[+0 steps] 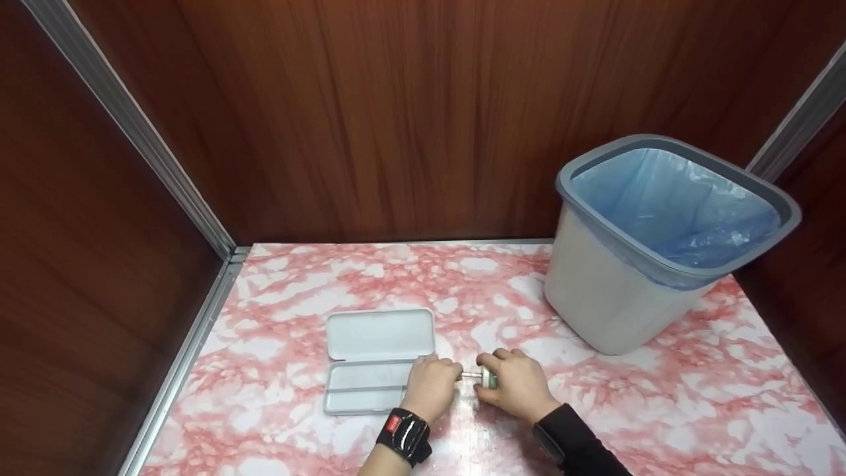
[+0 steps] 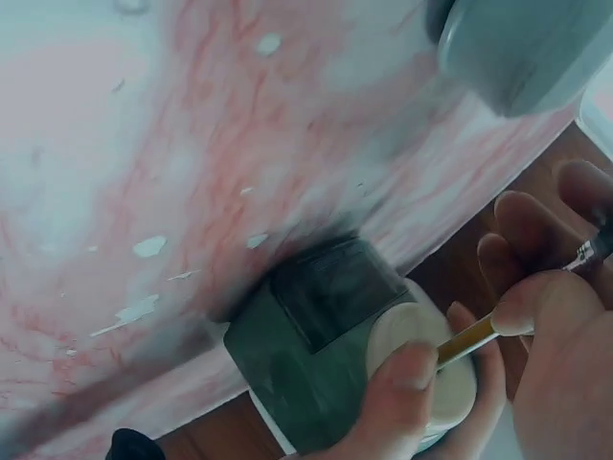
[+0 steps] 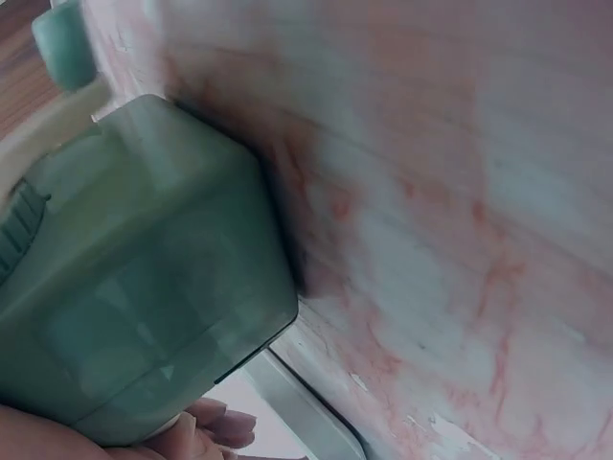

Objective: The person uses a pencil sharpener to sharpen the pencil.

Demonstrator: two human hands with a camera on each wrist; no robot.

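Observation:
Between both hands is a green pencil sharpener [image 2: 316, 287] with a cream round front, close over the table. My right hand [image 1: 519, 387] grips it, thumb pressed on the cream front in the left wrist view. A pencil [image 2: 469, 339] with a yellowish shaft meets that front. My left hand [image 1: 433, 383] pinches the pencil, whose dark end shows past the fingers. In the right wrist view, the sharpener's green body [image 3: 182, 278] fills the left side, with a ribbed green part [image 3: 21, 228] and a cream arm beside it. The pencil tip is hidden.
An open pale grey pencil case [image 1: 380, 334] lies left of the hands, its lid folded back. A large bin [image 1: 595, 291] with a blue liner stands at the back right. Wooden panels [image 1: 396, 119] enclose the red-and-white marbled table [image 1: 277, 311].

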